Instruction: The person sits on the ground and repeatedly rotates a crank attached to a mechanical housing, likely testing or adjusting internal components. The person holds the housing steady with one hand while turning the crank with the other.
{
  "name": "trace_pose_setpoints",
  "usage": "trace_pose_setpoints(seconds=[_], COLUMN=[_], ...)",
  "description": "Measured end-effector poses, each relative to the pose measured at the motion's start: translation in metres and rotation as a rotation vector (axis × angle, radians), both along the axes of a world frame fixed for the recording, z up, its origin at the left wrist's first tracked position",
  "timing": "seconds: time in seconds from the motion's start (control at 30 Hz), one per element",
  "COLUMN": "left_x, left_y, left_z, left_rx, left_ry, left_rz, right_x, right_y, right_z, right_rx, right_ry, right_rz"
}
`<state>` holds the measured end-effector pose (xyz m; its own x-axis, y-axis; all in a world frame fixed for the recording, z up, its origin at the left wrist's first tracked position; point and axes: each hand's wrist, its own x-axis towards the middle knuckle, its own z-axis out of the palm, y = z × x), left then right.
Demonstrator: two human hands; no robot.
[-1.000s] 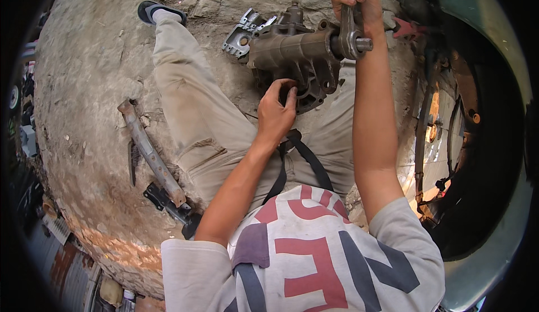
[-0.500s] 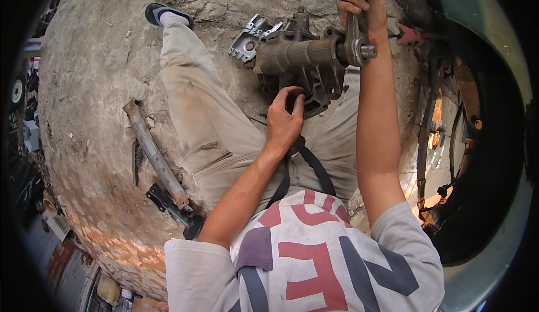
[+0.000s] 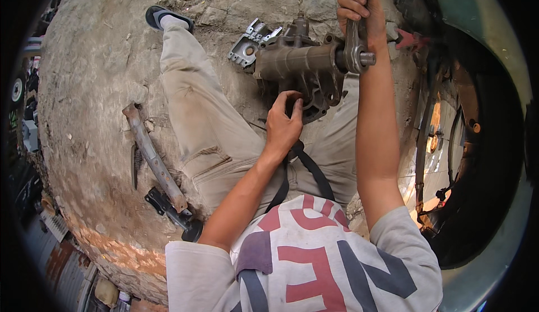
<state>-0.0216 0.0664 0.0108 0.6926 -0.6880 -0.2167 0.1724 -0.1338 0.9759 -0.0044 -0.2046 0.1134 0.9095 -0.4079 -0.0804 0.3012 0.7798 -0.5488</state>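
A brown, greasy steering gearbox (image 3: 300,60) stands on the ground between my legs, a ribbed cast housing with a threaded shaft end at its right. On that shaft sits a thick steel pitman arm (image 3: 353,45), pointing away from me. My right hand (image 3: 359,6) is closed around the far part of this arm. Low on the near side of the housing, my left hand (image 3: 283,118) has its thumb and fingers bent against the gearbox; the fingertips are partly hidden. Just behind the gearbox lies a silvery cast metal part (image 3: 250,45).
Left of my leg, a long worn metal bar (image 3: 156,155) lies on the rough ground, beside a black metal part (image 3: 174,213). At the right are a large black tyre (image 3: 494,143) and a red stand-like part (image 3: 412,39). Mixed scrap lines the far left edge.
The pitman arm's shaft end and the gearbox have shifted slightly toward me. Both hands keep their hold, with the left hand's position almost the same.
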Motion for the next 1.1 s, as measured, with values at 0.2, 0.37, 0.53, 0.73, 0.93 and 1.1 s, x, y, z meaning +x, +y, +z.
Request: trace_pose_setpoints(seconds=[0.2,0.37,0.53,0.73,0.93,1.1], left_x=[-0.006,-0.01,-0.013,0.0,0.009,-0.001], left_y=[0.009,0.008,0.01,0.014,0.014,0.012], left_z=[0.005,0.003,-0.001,-0.008,0.007,0.012], left_rx=[0.016,0.023,0.05,0.012,-0.066,-0.201], left_ry=[-0.012,-0.015,0.147,0.307,0.352,0.011], left_rz=[-0.018,0.002,0.016,0.066,0.008,-0.019], right_x=[0.0,-0.001,-0.002,-0.001,-0.003,0.0], right_y=[0.005,0.002,-0.008,-0.002,-0.004,0.001], right_z=[-0.001,0.0,-0.014,-0.008,-0.009,-0.005], right_rx=[0.008,-0.007,0.089,-0.022,-0.028,-0.024], right_ry=[0.016,0.023,0.008,0.06,0.054,0.075], right_rz=[-0.001,0.008,0.1,-0.007,-0.005,-0.023])
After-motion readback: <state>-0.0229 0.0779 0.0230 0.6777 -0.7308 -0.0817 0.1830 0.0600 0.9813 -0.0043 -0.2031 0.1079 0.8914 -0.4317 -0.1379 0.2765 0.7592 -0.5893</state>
